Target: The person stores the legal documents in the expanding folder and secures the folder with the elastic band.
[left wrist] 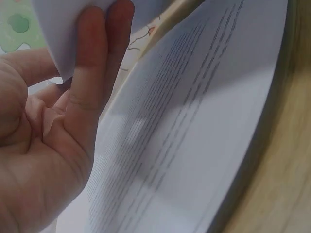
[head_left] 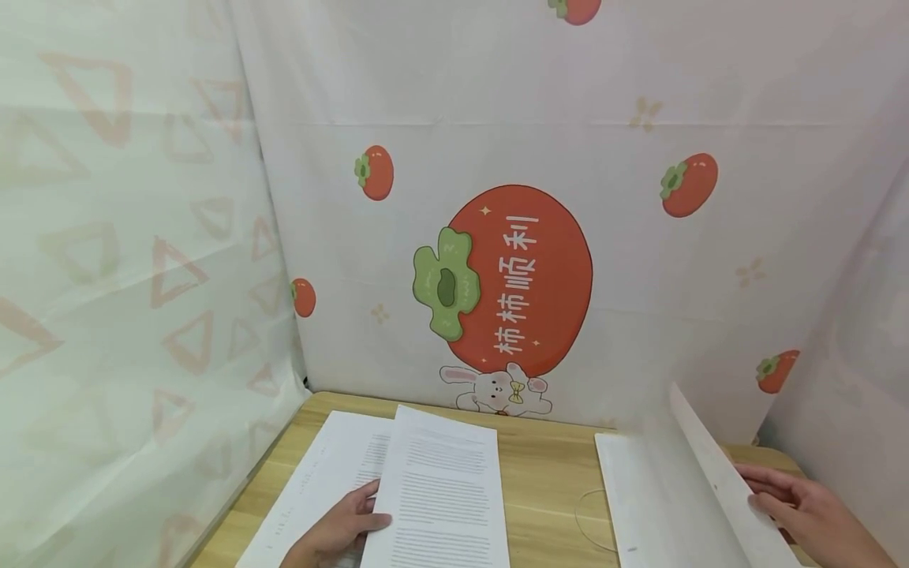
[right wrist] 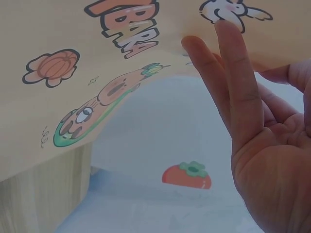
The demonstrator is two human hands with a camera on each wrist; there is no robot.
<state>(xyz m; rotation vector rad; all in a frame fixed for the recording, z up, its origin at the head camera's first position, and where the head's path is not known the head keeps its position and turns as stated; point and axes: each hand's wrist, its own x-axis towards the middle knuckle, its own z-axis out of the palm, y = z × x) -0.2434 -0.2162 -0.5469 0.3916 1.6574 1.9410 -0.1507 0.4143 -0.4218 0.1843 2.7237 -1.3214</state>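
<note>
My left hand (head_left: 337, 527) pinches the left edge of a printed sheet (head_left: 447, 497) between thumb and fingers, tilted up off the table. Beneath and left of it lies another white printed page (head_left: 305, 481), its lines of text close below my hand in the left wrist view. At the right, my right hand (head_left: 798, 505) holds the raised cover (head_left: 710, 473) of a folder, thumb on the white inner side and fingers behind. In the right wrist view the cover's outer side (right wrist: 34, 116) is orange-tan with cartoon prints and letters. A white inner panel (head_left: 660, 489) lies flat.
A thin cord loop (head_left: 578, 517) sticks out from the folder's left edge over the wooden table (head_left: 547, 473). Behind the table hangs a white cloth (head_left: 341, 87) with persimmon prints. Another patterned cloth (head_left: 128, 260) hangs along the left side.
</note>
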